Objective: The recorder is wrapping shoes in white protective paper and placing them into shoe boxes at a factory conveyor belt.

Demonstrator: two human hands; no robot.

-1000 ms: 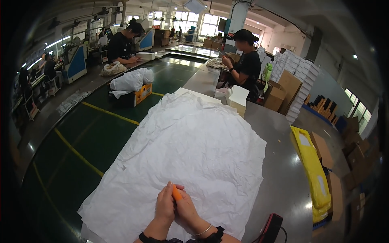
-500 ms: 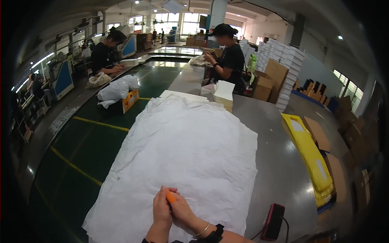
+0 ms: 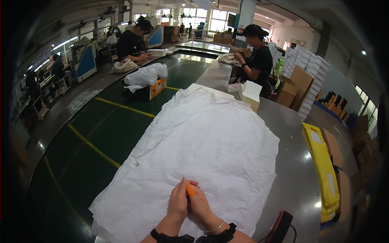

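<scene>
My left hand (image 3: pixel 178 201) and right hand (image 3: pixel 199 207) meet at the frame's lower middle, fingers pinching a small orange tool (image 3: pixel 190 189) over crumpled white tissue paper (image 3: pixel 202 141) on the counter (image 3: pixel 291 162); the paper looks light, soft, tear-prone, best taken by its edge

1. A factory packing hall: a long grey steel worktable (image 3: pixel 291 133) runs towards 12 o'clock.
2. Stacked white boxes (image 3: pixel 308 65) and brown cardboard cartons (image 3: pixel 298 83) stand at 1 o'clock.
3. A glossy green conveyor belt (image 3: pixel 113 133) lies at 10 o'clock.
</scene>
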